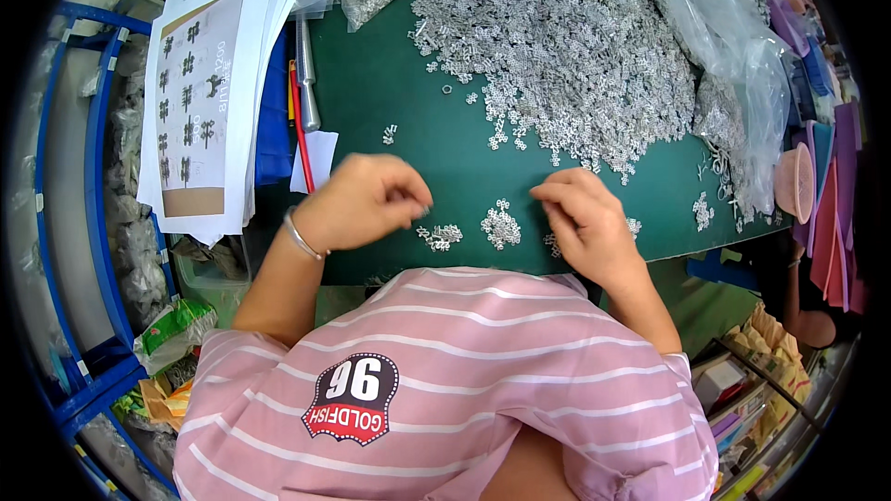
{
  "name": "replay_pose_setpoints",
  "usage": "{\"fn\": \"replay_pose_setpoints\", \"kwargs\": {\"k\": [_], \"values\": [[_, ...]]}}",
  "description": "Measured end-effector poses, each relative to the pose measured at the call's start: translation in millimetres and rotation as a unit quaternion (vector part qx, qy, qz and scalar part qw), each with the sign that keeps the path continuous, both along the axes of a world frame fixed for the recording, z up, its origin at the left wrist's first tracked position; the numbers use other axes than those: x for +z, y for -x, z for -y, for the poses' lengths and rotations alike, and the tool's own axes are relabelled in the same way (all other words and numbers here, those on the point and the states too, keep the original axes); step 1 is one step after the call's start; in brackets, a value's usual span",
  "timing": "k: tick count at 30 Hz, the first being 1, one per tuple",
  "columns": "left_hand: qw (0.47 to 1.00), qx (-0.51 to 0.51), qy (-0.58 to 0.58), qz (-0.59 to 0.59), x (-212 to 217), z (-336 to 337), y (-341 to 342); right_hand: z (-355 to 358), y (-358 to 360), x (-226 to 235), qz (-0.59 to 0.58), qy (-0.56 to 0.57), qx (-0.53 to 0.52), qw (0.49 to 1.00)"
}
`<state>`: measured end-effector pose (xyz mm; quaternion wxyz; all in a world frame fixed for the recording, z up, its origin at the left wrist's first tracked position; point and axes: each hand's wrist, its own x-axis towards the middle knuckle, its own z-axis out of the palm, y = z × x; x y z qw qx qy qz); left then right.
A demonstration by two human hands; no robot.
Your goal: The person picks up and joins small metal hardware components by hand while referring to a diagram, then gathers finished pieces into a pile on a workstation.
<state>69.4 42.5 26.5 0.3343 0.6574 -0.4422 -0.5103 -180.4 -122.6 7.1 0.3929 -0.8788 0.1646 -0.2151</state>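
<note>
My left hand (371, 202), with a bangle at the wrist, is bent over the green tabletop, its fingers curled together and slightly blurred. A small silvery metal piece (426, 211) shows at its fingertips. Just beyond those fingertips lies a small heap of metal pieces (441, 237). Another small heap (501, 227) sits between my two hands. My right hand (594, 227) hovers to its right, fingers loosely bent, the thumb apart from the forefinger, with no held thing visible. More metal pieces (634, 227) peek out beside and partly beneath it.
A large spread of silvery metal pieces (566, 56) covers the far table (371, 65). Clear plastic bags (715, 19) stand behind and to the right. Papers (200, 102), a red pen (302, 130) and a metal-barrelled tool (307, 74) lie left. Blue shelving (107, 186) stands farther left.
</note>
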Motion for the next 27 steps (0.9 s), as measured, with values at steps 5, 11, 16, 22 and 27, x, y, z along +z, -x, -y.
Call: {"fn": "replay_pose_setpoints", "kwargs": {"k": [5, 11, 16, 22, 27], "values": [[0.974, -0.095, 0.074, 0.191, -11, -11, 28, -4, -6, -3, -0.009, -0.005, 0.019, 1.0], [0.906, -0.131, 0.302, 0.266, -34, -13, 42, 2, -1, -4, -0.015, -0.012, -0.017, 1.0], [0.895, -0.135, 0.301, 0.3, -44, -11, 37, 9, -24, -9, 0.009, 0.058, -0.003, 0.998], [0.908, -0.074, 0.302, 0.283, -33, -4, 33, 14, -53, -19, 0.027, 0.123, 0.095, 0.987], [0.941, 0.115, 0.236, 0.215, -22, -2, 32, 21, -35, -14, 0.036, 0.097, -0.039, 0.994]]}}
